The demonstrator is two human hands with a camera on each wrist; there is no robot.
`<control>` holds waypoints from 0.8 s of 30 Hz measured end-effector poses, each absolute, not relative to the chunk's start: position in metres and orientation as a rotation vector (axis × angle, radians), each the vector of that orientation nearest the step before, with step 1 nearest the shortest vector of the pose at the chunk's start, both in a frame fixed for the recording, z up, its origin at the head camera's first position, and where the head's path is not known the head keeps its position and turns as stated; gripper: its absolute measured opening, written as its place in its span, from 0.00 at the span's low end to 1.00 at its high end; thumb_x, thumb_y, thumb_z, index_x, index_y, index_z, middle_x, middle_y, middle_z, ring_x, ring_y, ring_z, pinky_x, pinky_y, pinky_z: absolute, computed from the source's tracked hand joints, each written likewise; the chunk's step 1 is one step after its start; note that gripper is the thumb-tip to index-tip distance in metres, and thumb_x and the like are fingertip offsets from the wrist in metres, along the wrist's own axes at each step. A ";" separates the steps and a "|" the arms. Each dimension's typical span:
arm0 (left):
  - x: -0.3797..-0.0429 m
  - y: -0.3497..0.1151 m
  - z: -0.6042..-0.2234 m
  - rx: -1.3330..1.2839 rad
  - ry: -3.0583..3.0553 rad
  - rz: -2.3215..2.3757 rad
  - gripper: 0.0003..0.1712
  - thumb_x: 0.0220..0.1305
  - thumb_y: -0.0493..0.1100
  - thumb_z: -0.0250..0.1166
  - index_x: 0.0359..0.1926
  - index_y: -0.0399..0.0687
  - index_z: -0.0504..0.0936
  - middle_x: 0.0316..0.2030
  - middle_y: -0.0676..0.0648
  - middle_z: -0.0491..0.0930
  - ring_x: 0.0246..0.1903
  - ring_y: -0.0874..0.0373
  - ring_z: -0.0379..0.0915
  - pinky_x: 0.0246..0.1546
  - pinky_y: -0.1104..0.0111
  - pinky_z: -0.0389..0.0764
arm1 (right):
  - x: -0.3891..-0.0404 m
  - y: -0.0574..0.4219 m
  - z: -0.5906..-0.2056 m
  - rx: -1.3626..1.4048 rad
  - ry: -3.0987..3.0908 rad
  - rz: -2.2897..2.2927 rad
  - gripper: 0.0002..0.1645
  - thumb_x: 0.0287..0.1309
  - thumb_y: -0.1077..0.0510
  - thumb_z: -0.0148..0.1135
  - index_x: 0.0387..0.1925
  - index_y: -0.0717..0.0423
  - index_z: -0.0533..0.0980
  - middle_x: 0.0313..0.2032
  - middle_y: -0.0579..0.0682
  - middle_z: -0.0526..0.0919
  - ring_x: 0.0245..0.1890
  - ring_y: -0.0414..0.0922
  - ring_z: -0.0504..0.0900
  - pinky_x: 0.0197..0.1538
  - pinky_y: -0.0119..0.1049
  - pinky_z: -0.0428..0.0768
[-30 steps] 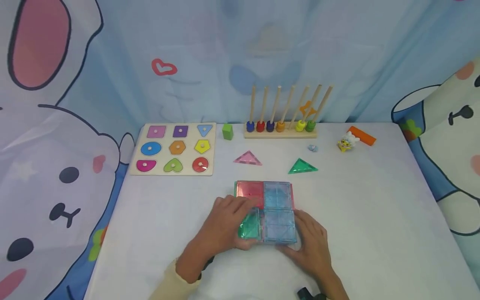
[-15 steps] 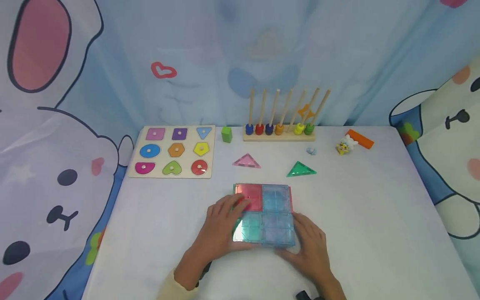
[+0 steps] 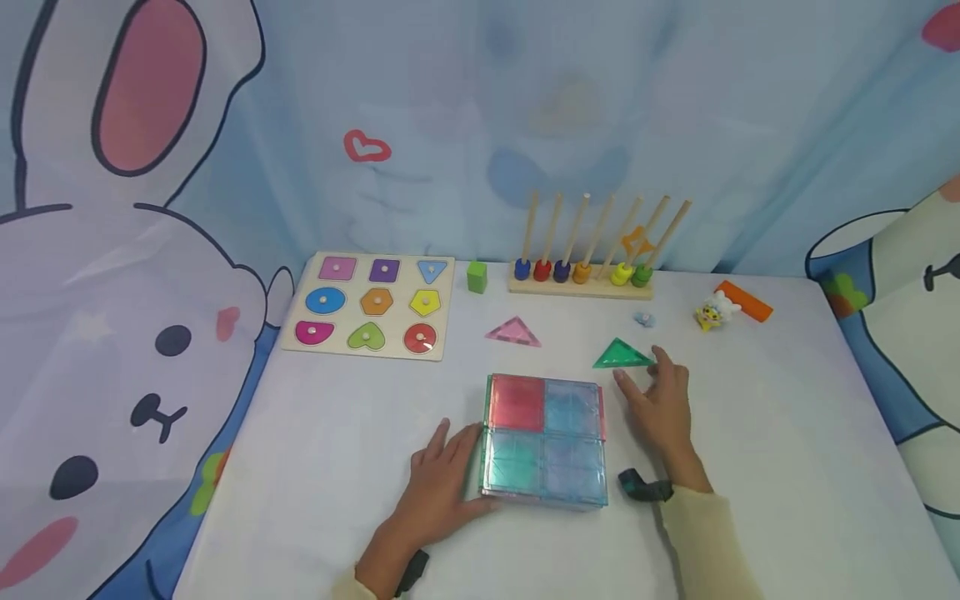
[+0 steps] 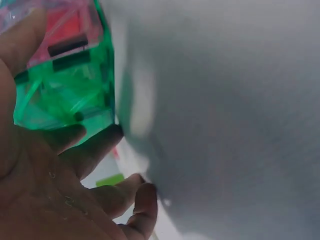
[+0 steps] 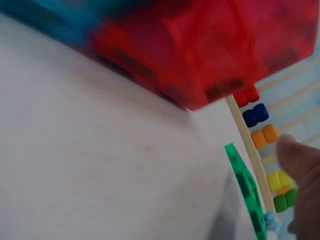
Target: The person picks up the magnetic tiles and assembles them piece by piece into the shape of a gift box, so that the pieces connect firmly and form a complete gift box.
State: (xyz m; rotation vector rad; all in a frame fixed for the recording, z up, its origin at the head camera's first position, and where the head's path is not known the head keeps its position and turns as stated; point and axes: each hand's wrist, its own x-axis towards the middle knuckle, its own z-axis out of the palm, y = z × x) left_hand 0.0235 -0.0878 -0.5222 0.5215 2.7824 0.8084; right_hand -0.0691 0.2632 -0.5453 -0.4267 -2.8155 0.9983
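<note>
A low box of translucent magnetic tiles sits on the white table, its top showing red, green and blue squares. My left hand rests at the box's left side, fingers spread and thumb at the front edge; in the left wrist view the fingers lie beside a green side wall. Beyond the box's right back corner, my right hand reaches to a green triangle tile, thumb and fingers apart around its right end. The right wrist view shows a gap between a fingertip and the triangle. A pink triangle tile lies behind the box.
A wooden shape puzzle board lies at the back left. Along the back edge stand a green block and a peg rack with coloured beads. A small figurine, an orange block and a small bluish piece lie at the back right.
My right hand has left the box's right side and moved away, up to the green triangle. The left hand has drawn back off the box's top to its left side. The head view has shifted.
</note>
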 end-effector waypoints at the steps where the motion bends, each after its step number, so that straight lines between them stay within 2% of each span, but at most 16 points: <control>1: 0.023 -0.087 -0.523 0.521 2.781 0.789 0.61 0.44 0.70 0.68 0.73 0.63 0.46 0.70 0.58 0.55 0.71 0.44 0.38 0.52 0.46 0.63 | -0.079 0.265 -0.544 -0.444 -2.864 0.934 0.51 0.57 0.30 0.53 0.73 0.50 0.50 0.56 0.64 0.62 0.42 0.54 0.69 0.40 0.48 0.71; 3: 0.022 -0.086 -0.523 0.512 2.769 0.777 0.61 0.43 0.71 0.68 0.73 0.63 0.46 0.70 0.59 0.55 0.71 0.45 0.38 0.52 0.47 0.63 | -0.094 0.266 -0.541 -0.454 -2.959 0.810 0.55 0.53 0.26 0.52 0.73 0.53 0.50 0.56 0.67 0.59 0.44 0.58 0.69 0.39 0.53 0.72; 5: 0.021 -0.086 -0.522 0.509 2.757 0.771 0.61 0.43 0.71 0.68 0.73 0.63 0.46 0.70 0.59 0.55 0.71 0.45 0.38 0.52 0.47 0.63 | -0.103 0.265 -0.539 -0.456 -3.008 0.754 0.55 0.52 0.25 0.52 0.71 0.54 0.55 0.56 0.68 0.58 0.45 0.60 0.69 0.38 0.53 0.73; 10: 0.020 -0.088 -0.518 0.519 2.738 0.754 0.61 0.44 0.72 0.66 0.74 0.61 0.46 0.70 0.57 0.54 0.72 0.44 0.37 0.52 0.48 0.63 | -0.103 0.264 -0.539 -0.571 -2.941 0.825 0.43 0.51 0.32 0.61 0.60 0.55 0.69 0.56 0.66 0.58 0.47 0.59 0.67 0.42 0.52 0.71; 14: 0.021 -0.087 -0.516 0.533 2.746 0.729 0.60 0.45 0.71 0.67 0.74 0.60 0.47 0.70 0.56 0.54 0.71 0.44 0.38 0.51 0.48 0.63 | -0.091 0.267 -0.543 -0.629 -2.844 0.870 0.36 0.52 0.35 0.63 0.50 0.60 0.72 0.55 0.64 0.61 0.47 0.57 0.67 0.45 0.51 0.69; 16: 0.020 -0.087 -0.515 0.536 2.750 0.719 0.60 0.45 0.71 0.67 0.73 0.58 0.48 0.70 0.55 0.54 0.71 0.43 0.38 0.51 0.49 0.63 | -0.086 0.268 -0.544 -0.598 -2.850 0.849 0.39 0.52 0.34 0.63 0.52 0.61 0.72 0.53 0.63 0.63 0.46 0.57 0.67 0.47 0.51 0.69; 20: 0.020 -0.087 -0.514 0.547 2.756 0.698 0.60 0.46 0.72 0.66 0.73 0.56 0.49 0.70 0.54 0.55 0.71 0.43 0.38 0.51 0.49 0.64 | -0.077 0.271 -0.546 -0.441 -2.911 0.792 0.44 0.49 0.34 0.66 0.59 0.59 0.71 0.56 0.66 0.62 0.52 0.60 0.67 0.52 0.57 0.69; 24: 0.021 -0.087 -0.516 0.547 2.762 0.703 0.60 0.46 0.73 0.65 0.73 0.57 0.48 0.70 0.55 0.54 0.71 0.43 0.37 0.51 0.49 0.63 | -0.073 0.272 -0.547 -0.410 -2.906 0.848 0.37 0.47 0.40 0.70 0.55 0.56 0.74 0.59 0.65 0.61 0.56 0.63 0.66 0.55 0.59 0.67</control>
